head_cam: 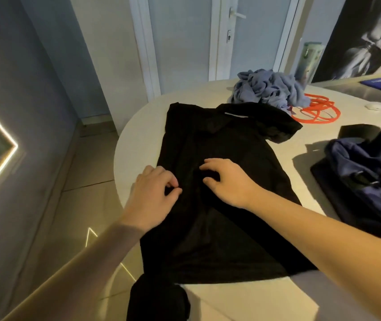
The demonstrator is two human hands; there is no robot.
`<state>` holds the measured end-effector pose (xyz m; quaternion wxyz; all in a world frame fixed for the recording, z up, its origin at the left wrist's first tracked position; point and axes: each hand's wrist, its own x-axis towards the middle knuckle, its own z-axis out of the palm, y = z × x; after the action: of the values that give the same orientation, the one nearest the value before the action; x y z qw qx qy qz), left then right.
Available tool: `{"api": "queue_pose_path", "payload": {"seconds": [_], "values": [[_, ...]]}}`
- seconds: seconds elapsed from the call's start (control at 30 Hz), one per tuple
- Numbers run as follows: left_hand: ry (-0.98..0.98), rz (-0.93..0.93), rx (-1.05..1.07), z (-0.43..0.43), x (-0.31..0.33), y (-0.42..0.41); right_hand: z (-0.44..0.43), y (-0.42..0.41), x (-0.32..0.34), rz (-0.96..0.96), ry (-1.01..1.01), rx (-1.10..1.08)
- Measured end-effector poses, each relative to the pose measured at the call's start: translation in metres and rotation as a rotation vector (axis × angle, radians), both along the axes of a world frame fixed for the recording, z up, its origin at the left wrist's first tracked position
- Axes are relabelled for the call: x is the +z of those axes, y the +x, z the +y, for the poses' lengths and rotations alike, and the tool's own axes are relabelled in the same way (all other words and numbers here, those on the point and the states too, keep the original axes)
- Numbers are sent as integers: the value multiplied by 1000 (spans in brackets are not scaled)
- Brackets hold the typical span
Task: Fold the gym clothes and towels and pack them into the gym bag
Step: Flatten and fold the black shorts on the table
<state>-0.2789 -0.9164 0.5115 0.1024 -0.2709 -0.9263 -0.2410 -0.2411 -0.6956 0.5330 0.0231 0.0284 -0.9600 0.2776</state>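
Black shirt, head view: spread collar-away on my desk, hem draped over the near edge. My left hand pinches mid-body fabric; fingers of my right hand curl narrowly, gathering cloth alongside. Gym bag lies right.

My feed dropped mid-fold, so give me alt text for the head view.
A black shirt lies spread on a white table, with the left hand and right hand both pinching fabric near its middle. Beyond it sit a crumpled blue-grey towel and an orange cord; a navy gym bag lies to the right.
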Motion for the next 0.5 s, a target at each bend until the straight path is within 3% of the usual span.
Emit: {"api": "queue_pose_path", "payload": {"seconds": [0.23,0.37,0.5], "values": [[-14,-46,-116,4,3,112,-11,121,-27,141,-15,-119],[-127,63,-115,12,-1,125,-17,139,-38,99,61,-71],[-202,52,-155,17,2,132,-18,142,-41,79,97,-79]]}}
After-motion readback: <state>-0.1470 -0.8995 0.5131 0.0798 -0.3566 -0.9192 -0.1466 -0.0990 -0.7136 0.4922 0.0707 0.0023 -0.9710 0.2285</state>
